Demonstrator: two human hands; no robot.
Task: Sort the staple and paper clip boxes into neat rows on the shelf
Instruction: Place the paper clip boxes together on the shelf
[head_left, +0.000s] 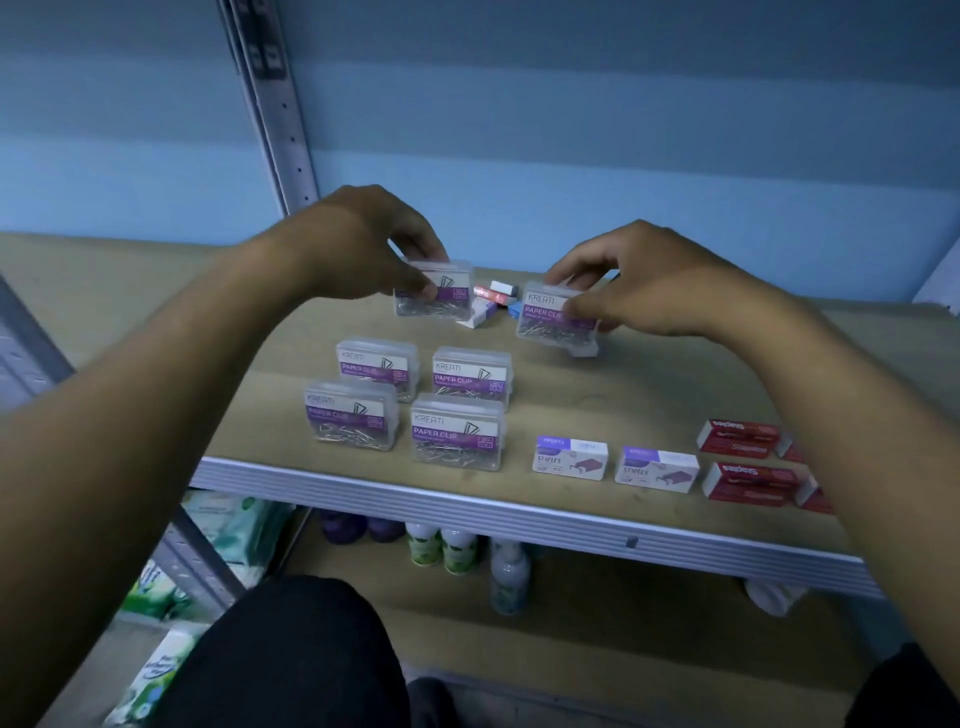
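Note:
On the wooden shelf (649, 395) several clear paper clip boxes with purple labels stand in a two-by-two block (410, 402). My left hand (363, 244) grips another clear paper clip box (441, 299) behind that block. My right hand (644, 280) holds a second paper clip box (553, 319) further right, tilted above a small white box. Two white-and-purple staple boxes (613, 465) sit side by side near the front edge. Red staple boxes (748, 462) lie at the right, partly hidden by my right forearm.
A loose heap of small white, red and blue boxes (496, 301) lies between my hands at the back. The shelf's metal front rail (467, 499) runs below. Under it stand small bottles (447, 548) and packets (234, 525). A perforated metal upright (280, 104) rises at the back left.

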